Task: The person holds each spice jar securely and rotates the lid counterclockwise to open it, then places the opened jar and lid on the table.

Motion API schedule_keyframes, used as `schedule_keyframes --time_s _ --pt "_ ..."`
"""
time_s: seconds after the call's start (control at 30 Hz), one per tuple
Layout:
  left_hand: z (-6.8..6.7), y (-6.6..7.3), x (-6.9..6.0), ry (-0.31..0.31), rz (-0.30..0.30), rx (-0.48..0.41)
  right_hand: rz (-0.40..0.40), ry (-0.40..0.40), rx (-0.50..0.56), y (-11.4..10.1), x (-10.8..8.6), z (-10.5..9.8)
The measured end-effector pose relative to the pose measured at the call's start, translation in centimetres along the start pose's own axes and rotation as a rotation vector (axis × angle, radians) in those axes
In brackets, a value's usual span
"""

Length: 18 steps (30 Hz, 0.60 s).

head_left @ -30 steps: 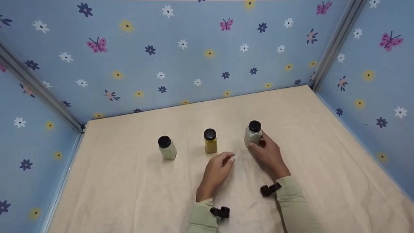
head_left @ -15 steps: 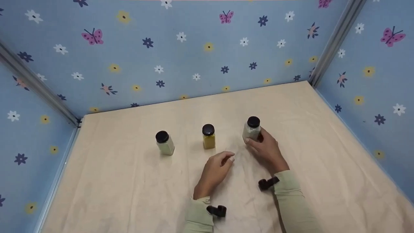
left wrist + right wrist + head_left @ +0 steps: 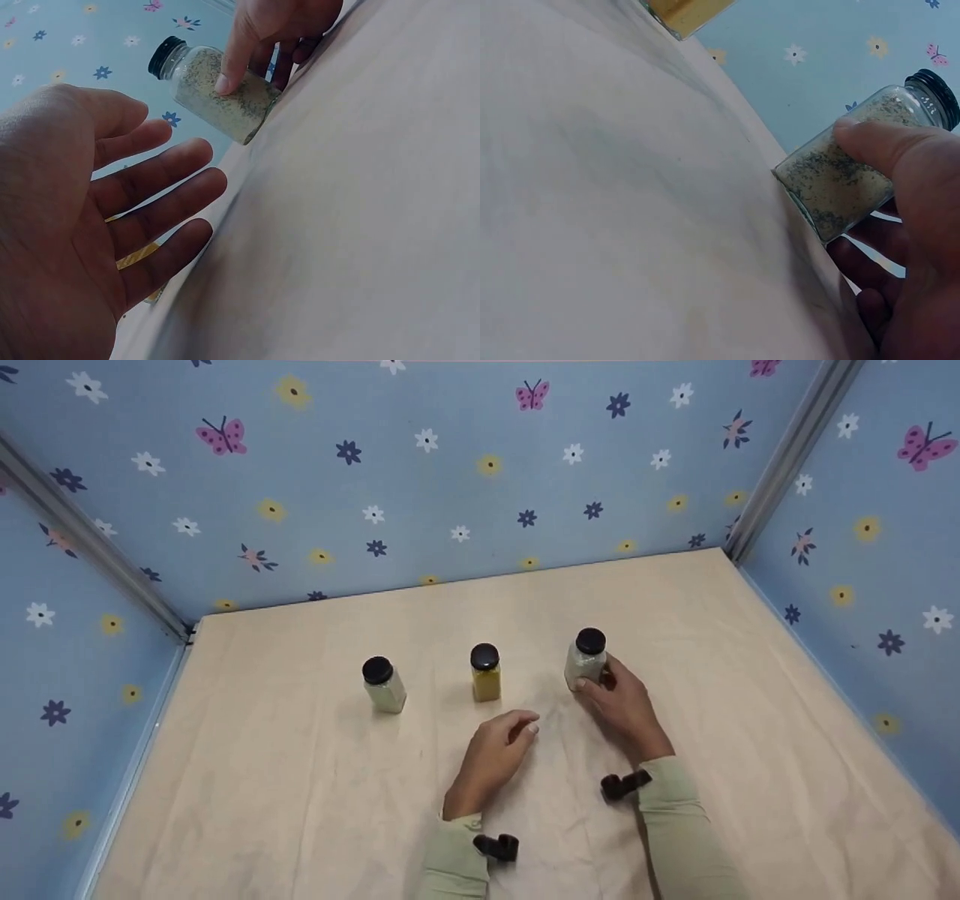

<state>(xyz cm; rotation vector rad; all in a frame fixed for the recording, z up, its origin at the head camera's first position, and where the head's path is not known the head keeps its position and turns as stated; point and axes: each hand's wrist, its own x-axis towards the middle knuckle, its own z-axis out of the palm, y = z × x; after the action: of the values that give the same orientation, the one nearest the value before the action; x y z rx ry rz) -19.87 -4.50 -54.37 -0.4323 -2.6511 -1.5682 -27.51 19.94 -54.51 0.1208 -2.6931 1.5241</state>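
Observation:
The right hand (image 3: 627, 712) grips the lower part of a black-capped glass jar (image 3: 581, 666), thumb in front, fingers behind. In the right wrist view this jar (image 3: 840, 176) shows pale contents with dark flecks; it stands upright on the cloth. The left hand (image 3: 495, 754) holds nothing, its fingers loosely bent, in front of a jar with yellow contents (image 3: 487, 682). The left wrist view shows the left hand (image 3: 67, 202) with fingers spread, apart from the flecked jar (image 3: 217, 90). A third jar, with pale green contents (image 3: 388, 694), stands at the left.
A cream cloth (image 3: 247, 750) with wrinkles covers the table. Blue panels with flowers and butterflies (image 3: 450, 487) stand behind and at both sides, joined by grey metal posts (image 3: 787, 457). Black devices are worn on both wrists, over green sleeves (image 3: 679, 817).
The head view has shifted slightly. The right hand keeps its grip on the flecked jar, and the left hand has drawn back a little to the left. The other two jars stand where they were.

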Motion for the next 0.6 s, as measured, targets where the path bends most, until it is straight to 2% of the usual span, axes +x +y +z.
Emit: schedule_keyframes --time_s 0.23,0.47,0.6 --pt "0.3 -0.1 0.4 0.004 0.015 -0.019 -0.027 -0.008 0.037 0.3 0.1 -0.3" --pt "1.0 -0.1 1.2 0.004 -0.053 -0.18 -0.01 -0.019 0.022 0.7 -0.2 -0.6" --pt "1.3 0.0 2.0 0.022 -0.048 -0.248 -0.008 -0.027 0.04 0.8 -0.2 -0.7"
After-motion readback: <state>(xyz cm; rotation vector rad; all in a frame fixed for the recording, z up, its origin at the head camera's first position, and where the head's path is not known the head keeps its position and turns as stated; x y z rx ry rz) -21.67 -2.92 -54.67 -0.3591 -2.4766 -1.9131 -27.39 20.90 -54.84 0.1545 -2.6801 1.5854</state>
